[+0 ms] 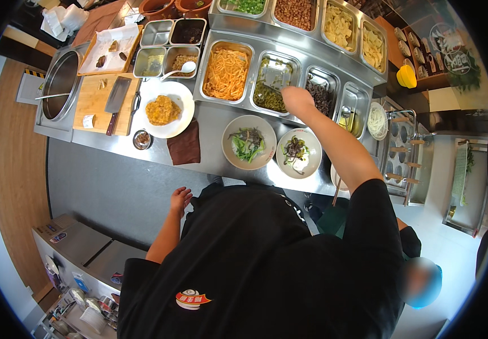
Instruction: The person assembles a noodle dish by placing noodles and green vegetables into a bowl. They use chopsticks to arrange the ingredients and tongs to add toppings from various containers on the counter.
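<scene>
My right hand (299, 101) is closed on a thin metal utensil (276, 88), its kind mostly hidden by the fist, over a steel pan of chopped green pickled vegetables (269, 99). To the right of that hand sits a pan of dark shredded fungus (318, 90). Below the arm, a bowl with leafy greens and dark shreds (248, 142) stands on the counter beside a smaller bowl with similar topping (299, 152). My left hand (180, 200) hangs empty off the counter's near edge, its fingers apart.
Shredded orange food (226, 73) fills a pan to the left. A plate of yellow-brown food (163, 110), a brown cloth (184, 142) and a cutting board with a cleaver (118, 96) lie farther left. Noodle baskets (402, 150) stand right. Another person in a blue cap (429, 282) is close at right.
</scene>
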Tool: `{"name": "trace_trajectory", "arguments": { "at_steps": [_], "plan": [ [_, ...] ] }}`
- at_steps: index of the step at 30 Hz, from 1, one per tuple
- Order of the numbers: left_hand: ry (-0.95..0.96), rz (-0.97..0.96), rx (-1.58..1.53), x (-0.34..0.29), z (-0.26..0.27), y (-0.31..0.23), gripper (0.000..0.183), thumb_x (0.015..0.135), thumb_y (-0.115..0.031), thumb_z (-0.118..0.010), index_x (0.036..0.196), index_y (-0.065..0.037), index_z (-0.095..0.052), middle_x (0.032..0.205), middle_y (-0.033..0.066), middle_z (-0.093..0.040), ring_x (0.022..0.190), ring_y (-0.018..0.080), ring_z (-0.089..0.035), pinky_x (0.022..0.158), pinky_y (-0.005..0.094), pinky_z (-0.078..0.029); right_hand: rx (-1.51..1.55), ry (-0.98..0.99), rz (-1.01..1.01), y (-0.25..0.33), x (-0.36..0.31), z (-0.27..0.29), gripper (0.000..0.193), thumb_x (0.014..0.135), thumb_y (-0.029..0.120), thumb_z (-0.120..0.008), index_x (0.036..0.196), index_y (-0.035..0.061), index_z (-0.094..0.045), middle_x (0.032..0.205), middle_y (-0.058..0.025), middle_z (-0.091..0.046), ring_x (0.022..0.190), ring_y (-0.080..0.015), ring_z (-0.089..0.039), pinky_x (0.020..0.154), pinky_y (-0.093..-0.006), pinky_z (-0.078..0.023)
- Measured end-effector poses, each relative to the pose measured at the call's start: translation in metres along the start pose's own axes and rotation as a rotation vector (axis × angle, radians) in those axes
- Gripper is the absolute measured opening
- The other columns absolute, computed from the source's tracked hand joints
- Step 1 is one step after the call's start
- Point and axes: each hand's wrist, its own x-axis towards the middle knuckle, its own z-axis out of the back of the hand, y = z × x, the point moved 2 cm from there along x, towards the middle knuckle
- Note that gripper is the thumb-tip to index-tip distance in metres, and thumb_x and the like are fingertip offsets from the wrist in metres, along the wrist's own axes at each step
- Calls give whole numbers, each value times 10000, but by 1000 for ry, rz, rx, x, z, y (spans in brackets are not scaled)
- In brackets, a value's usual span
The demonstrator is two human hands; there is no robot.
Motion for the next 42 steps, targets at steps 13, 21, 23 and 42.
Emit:
{"name": "trace_trajectory", "arguments": {
  "at_steps": [13, 21, 23, 42],
  "plan": [
    [107, 32, -3, 48, 47, 79, 345, 869, -71, -624, 1186, 3, -511, 760, 51, -588, 543, 136, -538, 530, 284, -490, 11, 214, -11, 11, 13, 22, 301, 776, 238, -679, 966, 6, -701, 1021, -176, -686, 934, -338, -671, 767, -442, -561],
    [19, 25, -79, 14, 23, 43, 279, 878, -70, -620, 1134, -21, -520, 697, 39, -548, 524, 126, -512, 463, 261, -435, 40, 74, 16, 10, -1, -9, 192, 787, 71, -565, 912, 10, -697, 976, -195, -686, 899, -353, -674, 762, -433, -553],
    [32, 22, -66, 21, 26, 42, 274, 878, -71, -624, 1129, -20, -525, 699, 39, -553, 522, 127, -513, 457, 253, -427, 125, -10, 34, 8, -18, -9, 152, 825, 101, -564, 897, 7, -660, 939, -193, -675, 872, -373, -661, 769, -455, -537],
    [87, -11, 256, 59, 32, -19, 331, 876, -94, -596, 1198, -29, -554, 730, 25, -517, 580, 133, -494, 546, 328, -501, 724, -455, -298, 10, -188, -48, 284, 874, 209, -592, 1116, 67, -636, 949, -236, -646, 887, -423, -612, 775, -472, -490]
  ]
}}
